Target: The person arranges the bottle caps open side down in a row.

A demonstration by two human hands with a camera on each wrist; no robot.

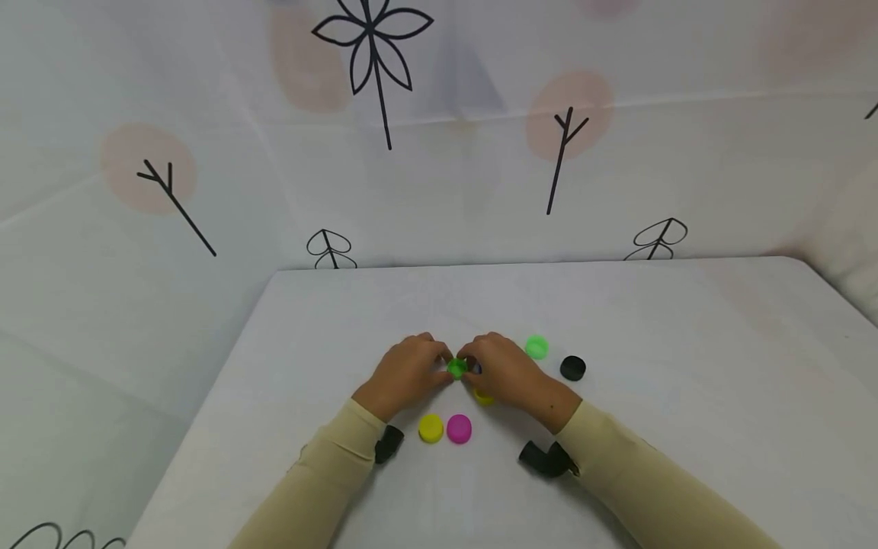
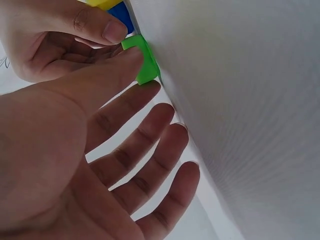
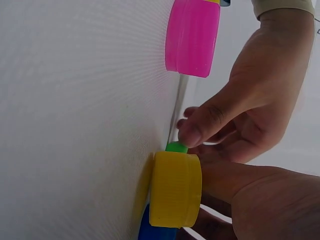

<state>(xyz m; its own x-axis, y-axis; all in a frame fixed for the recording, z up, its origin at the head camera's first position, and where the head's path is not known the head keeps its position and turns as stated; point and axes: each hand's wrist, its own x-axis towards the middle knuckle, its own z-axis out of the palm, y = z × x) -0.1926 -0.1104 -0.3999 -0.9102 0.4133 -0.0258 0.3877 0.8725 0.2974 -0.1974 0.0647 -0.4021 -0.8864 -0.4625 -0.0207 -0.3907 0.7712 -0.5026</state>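
Both hands meet over a small green bottle cap (image 1: 456,369) at the middle of the table. My left hand (image 1: 409,372) pinches it between thumb and index finger; in the left wrist view the other fingers are spread. From the opposite side, my right hand (image 1: 506,369) curls thumb and forefinger at the cap's edge. A blue bottle cap (image 2: 122,18) stands right beside the green one, mostly hidden under the right hand. Close to that hand is a ribbed yellow bottle cap (image 3: 175,190), partly covered by it in the head view.
Nearer the body, another yellow cap (image 1: 430,428) and a magenta cap (image 1: 459,428) sit side by side. Right of the hands are a light green cap (image 1: 537,348) and a black cap (image 1: 572,368). Dark wrist cameras (image 1: 545,460) hang below the sleeves. Patterned cloth (image 1: 466,183) rises behind the white table (image 1: 686,343).
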